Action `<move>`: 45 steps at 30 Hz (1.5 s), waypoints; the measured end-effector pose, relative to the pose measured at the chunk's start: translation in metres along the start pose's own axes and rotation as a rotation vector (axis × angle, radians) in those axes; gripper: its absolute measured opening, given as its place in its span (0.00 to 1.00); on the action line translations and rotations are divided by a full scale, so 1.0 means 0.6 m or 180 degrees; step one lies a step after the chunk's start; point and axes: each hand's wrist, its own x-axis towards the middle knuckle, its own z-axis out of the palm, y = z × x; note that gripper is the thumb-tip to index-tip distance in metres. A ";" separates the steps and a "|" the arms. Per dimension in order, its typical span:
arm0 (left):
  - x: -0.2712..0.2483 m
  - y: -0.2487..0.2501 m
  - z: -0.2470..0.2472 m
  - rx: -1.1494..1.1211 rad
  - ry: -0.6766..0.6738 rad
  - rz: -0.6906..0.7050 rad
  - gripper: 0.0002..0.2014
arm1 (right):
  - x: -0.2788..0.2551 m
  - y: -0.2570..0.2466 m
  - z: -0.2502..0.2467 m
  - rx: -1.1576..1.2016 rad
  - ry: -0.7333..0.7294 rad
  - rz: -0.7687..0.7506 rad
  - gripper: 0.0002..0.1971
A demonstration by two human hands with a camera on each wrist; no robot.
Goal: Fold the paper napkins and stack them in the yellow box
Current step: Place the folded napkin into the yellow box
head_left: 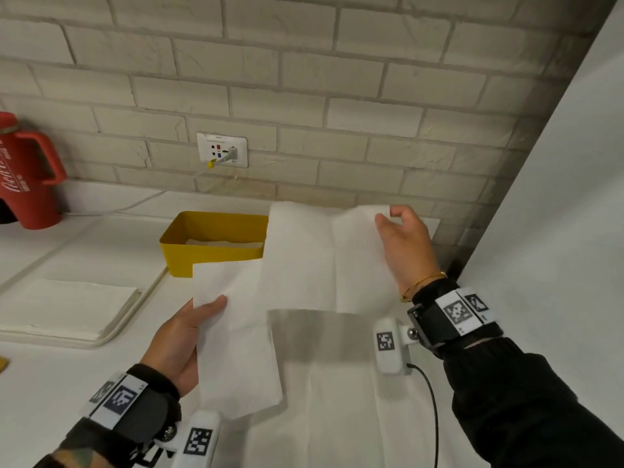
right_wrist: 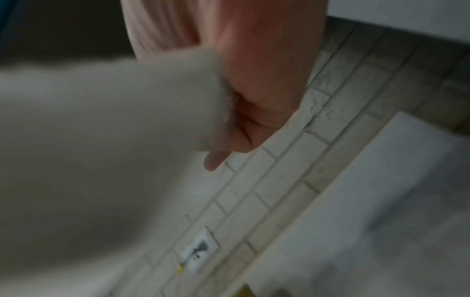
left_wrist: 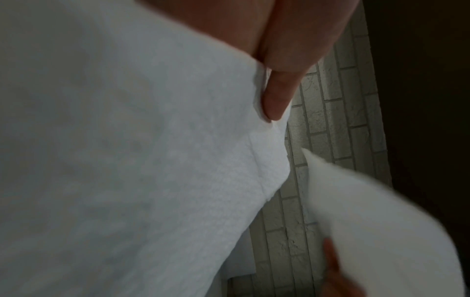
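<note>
Napkin point(head_left: 304, 265) held up unfolded in the air over the counter, in front of the yellow box point(head_left: 202, 255). My right hand point(head_left: 401, 241) pinches its top far corner, my left hand point(head_left: 182, 336) grips the near left edge, thumb on top. Box already has some white paper inside. Unfolded stack point(head_left: 64, 305) waits on the tray point(head_left: 125, 319) at left, so I judge much is left

Red jug point(head_left: 25, 173) far left; wall socket point(head_left: 222, 150), cable point(head_left: 141, 201) plugged.
</note>
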 end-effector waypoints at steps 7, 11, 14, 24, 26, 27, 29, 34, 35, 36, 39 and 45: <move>0.004 -0.023 0.009 0.0068 0.0062 -0.0178 0.13 | -0.048 0.140 -0.060 -0.1217 -0.0070 0.0486 0.17; 0.009 -0.031 0.008 0.0096 0.0129 -0.0279 0.12 | -0.066 0.176 -0.089 -0.1347 -0.0430 0.0923 0.23; 0.010 -0.033 0.012 0.0128 0.0143 -0.0319 0.12 | -0.068 0.194 -0.111 -0.1235 -0.1026 0.1452 0.33; 0.012 -0.034 0.016 0.0163 0.0076 -0.0391 0.14 | -0.079 0.191 -0.130 -0.1507 -0.1519 0.1644 0.41; 0.012 -0.034 0.017 0.0167 0.0062 -0.0382 0.14 | -0.076 0.199 -0.136 -0.1830 -0.1722 0.1542 0.48; 0.013 -0.034 0.016 0.0162 0.0062 -0.0377 0.14 | -0.076 0.192 -0.136 -0.1835 -0.1734 0.1496 0.49; 0.013 -0.034 0.017 0.0152 0.0074 -0.0382 0.13 | -0.078 0.168 -0.130 -0.1717 -0.1725 0.1360 0.49; 0.018 -0.037 0.022 0.0118 0.0082 -0.0426 0.14 | -0.123 0.082 -0.067 -0.1576 -0.2487 0.1041 0.37; 0.018 -0.038 0.023 0.0101 0.0081 -0.0427 0.14 | -0.132 0.078 -0.053 -0.1561 -0.2716 0.1049 0.35; 0.018 -0.039 0.025 0.0081 0.0081 -0.0423 0.15 | -0.136 0.082 -0.043 -0.1613 -0.2830 0.1020 0.33; 0.014 -0.038 0.028 0.0017 0.0082 -0.0422 0.13 | -0.127 0.106 -0.032 -0.1827 -0.2269 0.0989 0.21; 0.007 -0.041 0.019 -0.0140 0.0279 -0.0466 0.16 | -0.115 0.157 -0.040 -0.2004 -0.1542 0.1392 0.15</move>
